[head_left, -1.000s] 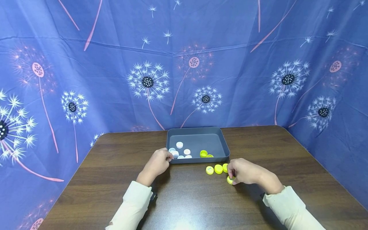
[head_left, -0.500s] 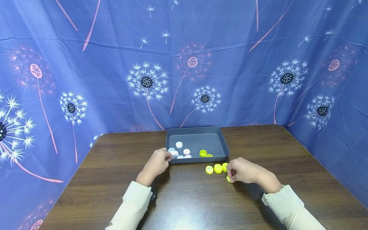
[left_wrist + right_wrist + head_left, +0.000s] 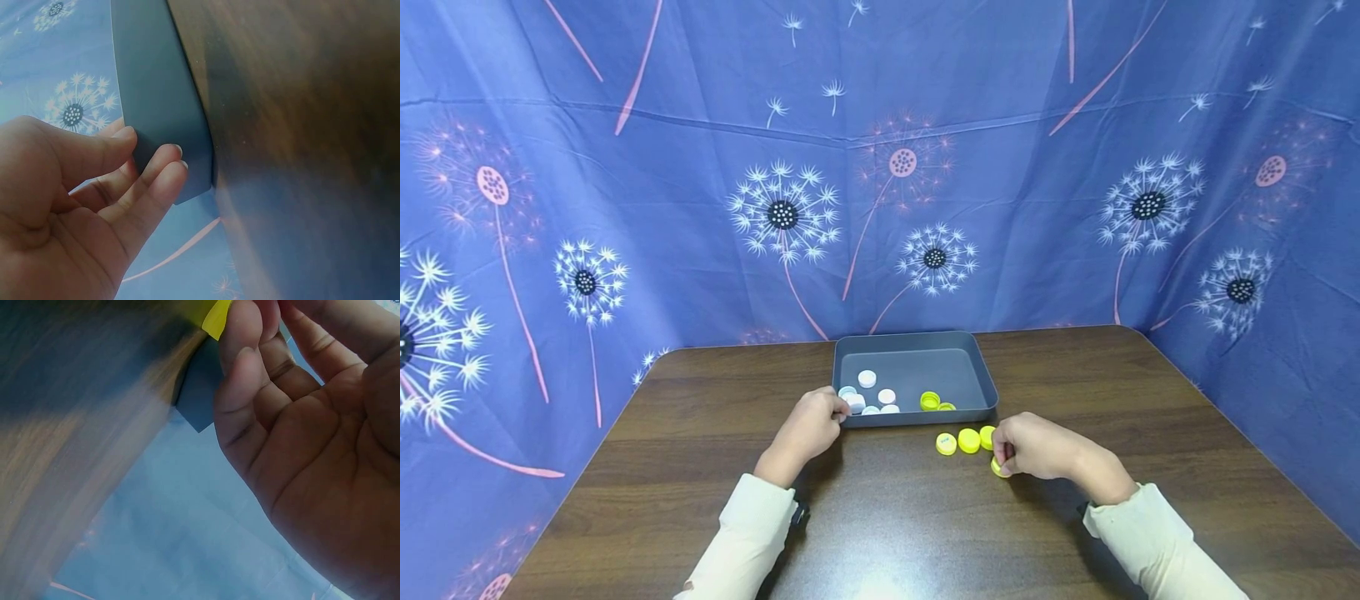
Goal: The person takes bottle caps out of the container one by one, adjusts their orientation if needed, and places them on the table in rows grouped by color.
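Left hand (image 3: 810, 423) is pinching the tray (image 3: 925, 365) at its near-left corner, probably steadying it. Right hand (image 3: 1039, 447) is pinching a yellow cap (image 3: 998, 469) at the table (image 3: 895, 508), can't tell if lifted; three row caps (image 3: 969, 441) are sitting just beside. White caps (image 3: 867, 379) are lying left in tray, two inner yellows (image 3: 929, 401) right, seemingly keeping colours apart.
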